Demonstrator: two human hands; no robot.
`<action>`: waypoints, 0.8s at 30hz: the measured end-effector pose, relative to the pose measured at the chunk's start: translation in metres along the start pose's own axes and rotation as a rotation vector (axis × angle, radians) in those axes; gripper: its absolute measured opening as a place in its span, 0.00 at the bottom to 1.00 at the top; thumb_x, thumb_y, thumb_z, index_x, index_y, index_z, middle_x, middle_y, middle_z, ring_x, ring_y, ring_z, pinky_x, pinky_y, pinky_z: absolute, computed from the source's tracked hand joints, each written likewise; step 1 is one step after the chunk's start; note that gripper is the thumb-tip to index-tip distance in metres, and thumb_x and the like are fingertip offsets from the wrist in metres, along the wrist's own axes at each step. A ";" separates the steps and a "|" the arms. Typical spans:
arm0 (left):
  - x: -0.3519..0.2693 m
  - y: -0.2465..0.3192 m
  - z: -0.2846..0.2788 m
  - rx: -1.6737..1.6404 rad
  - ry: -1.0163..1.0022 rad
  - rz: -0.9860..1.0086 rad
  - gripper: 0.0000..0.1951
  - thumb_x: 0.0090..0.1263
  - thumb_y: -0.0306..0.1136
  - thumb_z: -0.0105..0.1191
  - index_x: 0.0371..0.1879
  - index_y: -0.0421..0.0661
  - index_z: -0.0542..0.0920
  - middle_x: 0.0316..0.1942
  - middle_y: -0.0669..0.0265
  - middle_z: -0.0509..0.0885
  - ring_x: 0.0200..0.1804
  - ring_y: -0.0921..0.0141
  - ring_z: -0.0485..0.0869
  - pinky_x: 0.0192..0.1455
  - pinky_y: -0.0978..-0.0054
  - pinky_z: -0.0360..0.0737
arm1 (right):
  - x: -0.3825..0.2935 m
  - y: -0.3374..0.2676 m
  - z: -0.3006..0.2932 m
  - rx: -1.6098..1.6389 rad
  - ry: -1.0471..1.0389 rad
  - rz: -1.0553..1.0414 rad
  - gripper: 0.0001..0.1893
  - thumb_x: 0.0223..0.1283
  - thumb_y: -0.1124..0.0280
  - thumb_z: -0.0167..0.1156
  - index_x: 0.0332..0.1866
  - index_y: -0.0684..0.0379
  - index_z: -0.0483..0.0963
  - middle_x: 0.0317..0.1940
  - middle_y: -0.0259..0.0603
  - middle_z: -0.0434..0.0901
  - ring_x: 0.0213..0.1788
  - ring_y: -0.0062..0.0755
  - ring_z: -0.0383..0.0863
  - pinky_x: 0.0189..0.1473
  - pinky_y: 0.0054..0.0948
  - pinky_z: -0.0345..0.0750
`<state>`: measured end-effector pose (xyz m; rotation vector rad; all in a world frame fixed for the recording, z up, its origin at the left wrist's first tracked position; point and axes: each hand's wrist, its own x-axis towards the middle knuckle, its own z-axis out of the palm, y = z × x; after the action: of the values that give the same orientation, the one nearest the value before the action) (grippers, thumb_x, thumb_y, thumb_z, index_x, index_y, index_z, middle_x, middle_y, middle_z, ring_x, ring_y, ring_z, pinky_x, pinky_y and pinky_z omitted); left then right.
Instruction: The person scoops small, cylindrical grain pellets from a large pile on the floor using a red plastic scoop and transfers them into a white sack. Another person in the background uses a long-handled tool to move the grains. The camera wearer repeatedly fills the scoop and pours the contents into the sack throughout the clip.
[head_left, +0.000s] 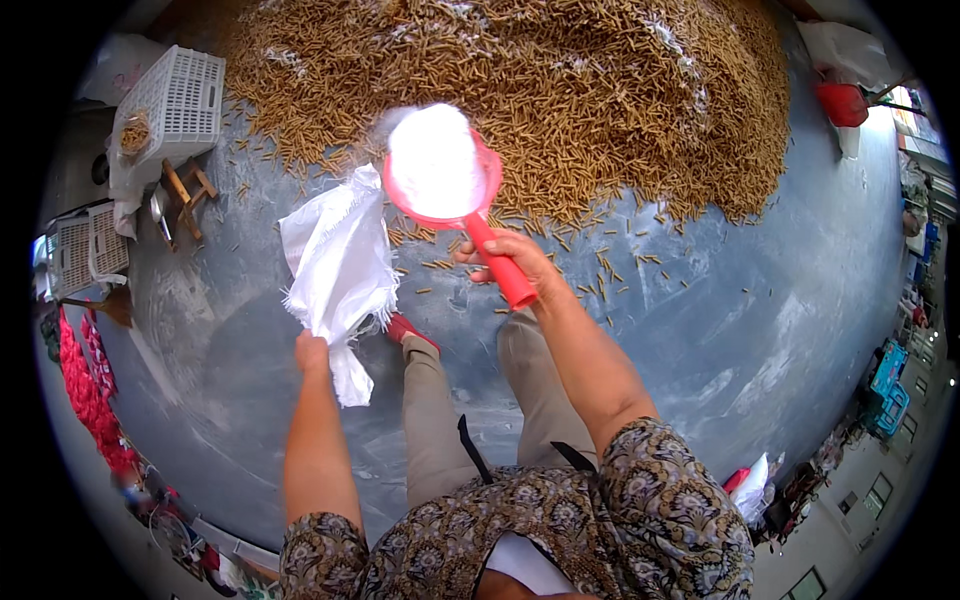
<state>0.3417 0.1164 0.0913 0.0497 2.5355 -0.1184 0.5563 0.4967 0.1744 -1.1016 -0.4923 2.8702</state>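
Observation:
In my right hand (510, 262) is the handle of a red plastic scoop (484, 176), held out in front of me. A heap of white powder (436, 161) fills the scoop's bowl, with a faint haze at its left side. My left hand (311, 351) grips the gathered neck of a white woven sack (341, 251), whose edges are frayed. The sack hangs left of the scoop; what is inside it cannot be seen. Beyond both hands spreads a large pile of brown stick-like pellets (562, 127), streaked with white in places.
Loose pellets lie scattered on the grey floor (690, 330) at the pile's near edge. To the left stand a white plastic crate (180, 97), a small wooden stool (187, 195) and a broom (112, 306). A red container (841, 103) is at far right.

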 end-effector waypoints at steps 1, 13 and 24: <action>-0.004 0.011 -0.004 0.043 -0.067 -0.085 0.14 0.54 0.30 0.41 0.37 0.42 0.76 0.39 0.51 0.77 0.44 0.53 0.75 0.44 0.60 0.71 | -0.005 -0.008 -0.011 -0.011 0.019 -0.014 0.21 0.49 0.77 0.50 0.51 0.68 0.60 0.38 0.48 0.73 0.42 0.42 0.77 0.31 0.32 0.81; -0.166 0.059 0.017 -0.052 -0.183 0.232 0.14 0.54 0.30 0.45 0.40 0.44 0.75 0.37 0.53 0.78 0.43 0.56 0.76 0.46 0.66 0.71 | -0.138 -0.080 -0.150 0.027 0.362 -0.152 0.17 0.47 0.77 0.51 0.46 0.68 0.63 0.31 0.44 0.73 0.25 0.27 0.74 0.18 0.22 0.75; -0.259 0.071 -0.021 -0.263 -0.397 0.369 0.16 0.52 0.28 0.50 0.42 0.41 0.74 0.35 0.58 0.80 0.39 0.64 0.78 0.43 0.71 0.73 | -0.237 -0.174 -0.176 -0.177 0.558 -0.465 0.13 0.45 0.77 0.52 0.38 0.67 0.66 0.26 0.41 0.72 0.21 0.25 0.73 0.16 0.22 0.74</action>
<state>0.5475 0.1864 0.2501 0.3516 2.0856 0.3199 0.8349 0.6787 0.2575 -1.4978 -0.8330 2.0440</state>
